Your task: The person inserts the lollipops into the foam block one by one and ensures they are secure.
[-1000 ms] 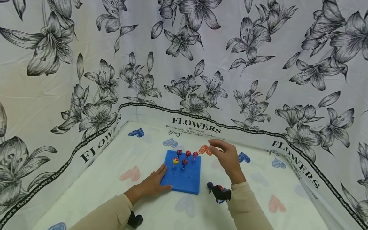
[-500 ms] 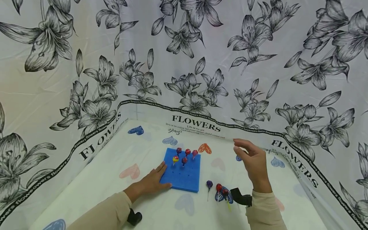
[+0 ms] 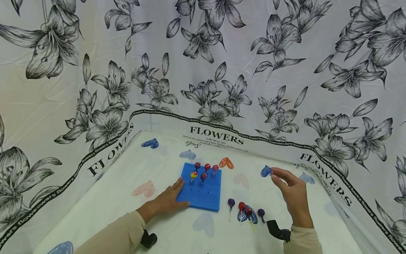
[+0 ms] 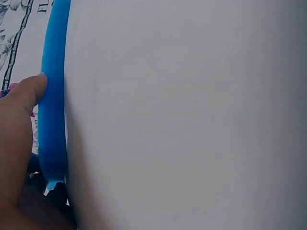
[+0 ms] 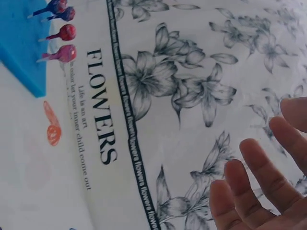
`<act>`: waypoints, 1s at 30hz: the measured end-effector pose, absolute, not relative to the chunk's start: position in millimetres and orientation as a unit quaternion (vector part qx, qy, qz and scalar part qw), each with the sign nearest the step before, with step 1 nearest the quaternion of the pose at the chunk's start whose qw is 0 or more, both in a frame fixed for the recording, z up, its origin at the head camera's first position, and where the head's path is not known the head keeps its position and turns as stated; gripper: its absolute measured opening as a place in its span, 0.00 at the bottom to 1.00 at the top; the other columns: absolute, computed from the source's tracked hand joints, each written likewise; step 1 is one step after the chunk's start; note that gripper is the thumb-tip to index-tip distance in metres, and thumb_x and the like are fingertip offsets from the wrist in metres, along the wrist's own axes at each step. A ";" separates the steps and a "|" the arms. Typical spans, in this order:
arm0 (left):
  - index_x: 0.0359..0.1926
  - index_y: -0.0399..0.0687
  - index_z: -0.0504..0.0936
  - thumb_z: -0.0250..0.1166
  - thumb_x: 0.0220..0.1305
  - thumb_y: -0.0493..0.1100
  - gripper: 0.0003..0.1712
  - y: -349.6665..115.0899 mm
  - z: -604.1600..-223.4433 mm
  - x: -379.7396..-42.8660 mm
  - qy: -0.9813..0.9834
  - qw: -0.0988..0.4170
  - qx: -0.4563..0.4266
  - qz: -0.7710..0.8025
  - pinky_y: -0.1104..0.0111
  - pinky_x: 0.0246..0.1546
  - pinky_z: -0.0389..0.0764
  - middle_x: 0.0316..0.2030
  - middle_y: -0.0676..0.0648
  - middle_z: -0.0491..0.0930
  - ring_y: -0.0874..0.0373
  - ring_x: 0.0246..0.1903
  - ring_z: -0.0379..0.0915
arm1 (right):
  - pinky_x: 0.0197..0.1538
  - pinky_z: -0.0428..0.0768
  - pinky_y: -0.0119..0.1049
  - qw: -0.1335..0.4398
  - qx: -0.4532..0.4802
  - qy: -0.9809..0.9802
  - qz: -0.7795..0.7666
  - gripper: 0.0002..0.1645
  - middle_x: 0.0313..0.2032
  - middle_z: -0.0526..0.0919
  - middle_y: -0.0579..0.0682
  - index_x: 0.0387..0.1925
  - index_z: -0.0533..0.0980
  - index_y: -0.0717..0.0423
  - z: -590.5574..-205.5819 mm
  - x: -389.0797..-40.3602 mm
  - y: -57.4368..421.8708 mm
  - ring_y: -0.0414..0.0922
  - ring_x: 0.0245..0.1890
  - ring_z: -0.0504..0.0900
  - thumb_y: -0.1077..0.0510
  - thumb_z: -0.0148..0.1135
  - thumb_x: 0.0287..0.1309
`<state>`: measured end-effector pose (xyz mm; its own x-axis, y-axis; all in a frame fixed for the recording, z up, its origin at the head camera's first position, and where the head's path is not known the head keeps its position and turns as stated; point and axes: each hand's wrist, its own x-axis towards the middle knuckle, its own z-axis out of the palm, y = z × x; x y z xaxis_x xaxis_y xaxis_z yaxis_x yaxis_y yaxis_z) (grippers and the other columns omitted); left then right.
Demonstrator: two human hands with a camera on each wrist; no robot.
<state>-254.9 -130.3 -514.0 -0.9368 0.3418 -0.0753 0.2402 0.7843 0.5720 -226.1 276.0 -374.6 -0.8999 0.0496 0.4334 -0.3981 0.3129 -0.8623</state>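
A blue foam board [image 3: 200, 199] with small holes lies on the table, several wrapped lollipops upright in its far part, among them a yellow one [image 3: 194, 175] and a pink one [image 3: 215, 168]. My left hand [image 3: 168, 201] rests against the board's left side, fingers extended along the edge and thumb at the near corner. In the left wrist view a digit touches the board's blue edge [image 4: 53, 105]. My right hand [image 3: 293, 197] hovers over the table's right side, fingers loosely bent, holding nothing; its spread fingers [image 5: 256, 165] show in the right wrist view.
Right of the board lie loose lollipops: a purple one [image 3: 231, 202], a red one [image 3: 241, 205], a dark red one [image 3: 248, 211] with a yellow stick, and a dark purple one [image 3: 261, 212]. A flower-printed curtain [image 3: 203, 88] stands behind the heart-patterned tablecloth [image 3: 177, 229].
My right hand has moved from beside the board out to the right and then a little nearer, uncovering the loose lollipops. The left hand and the board stay in place.
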 end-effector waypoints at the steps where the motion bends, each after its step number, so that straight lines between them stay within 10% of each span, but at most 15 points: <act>1: 0.75 0.43 0.48 0.62 0.57 0.70 0.58 -130.2 -513.4 -255.2 0.941 0.088 0.153 0.289 0.45 0.65 0.52 0.75 0.46 0.40 0.40 0.71 0.42 | 0.55 0.74 0.32 0.189 0.098 -0.798 0.564 0.21 0.51 0.80 0.55 0.53 0.78 0.65 -380.5 -226.5 278.6 0.40 0.53 0.76 0.59 0.66 0.61; 7: 0.76 0.43 0.48 0.62 0.57 0.70 0.58 -129.9 -510.6 -255.5 0.940 0.094 0.149 0.291 0.46 0.66 0.50 0.75 0.46 0.40 0.42 0.71 0.41 | 0.57 0.70 0.56 0.131 0.036 -0.831 0.539 0.24 0.48 0.82 0.55 0.54 0.79 0.59 -414.7 -229.8 289.1 0.42 0.48 0.78 0.50 0.66 0.61; 13: 0.75 0.42 0.49 0.62 0.58 0.69 0.58 -127.3 -510.9 -253.8 0.940 0.095 0.145 0.292 0.46 0.66 0.51 0.75 0.46 0.40 0.42 0.71 0.41 | 0.47 0.78 0.39 0.070 -0.033 -0.843 0.533 0.24 0.51 0.80 0.58 0.54 0.79 0.61 -441.1 -233.3 294.4 0.47 0.45 0.81 0.50 0.66 0.61; 30: 0.76 0.44 0.49 0.63 0.57 0.69 0.58 -126.5 -509.6 -252.0 0.941 0.092 0.137 0.294 0.44 0.65 0.52 0.75 0.46 0.41 0.39 0.71 0.42 | 0.47 0.76 0.52 -0.025 -0.087 -0.897 0.432 0.18 0.45 0.83 0.56 0.49 0.81 0.62 -488.3 -239.5 293.5 0.53 0.45 0.80 0.58 0.66 0.58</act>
<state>-252.0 -126.5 -509.6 -0.9455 0.3122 -0.0926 0.2039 0.7892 0.5793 -239.5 293.5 -488.3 -0.9835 0.1348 -0.1210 0.1787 0.6122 -0.7702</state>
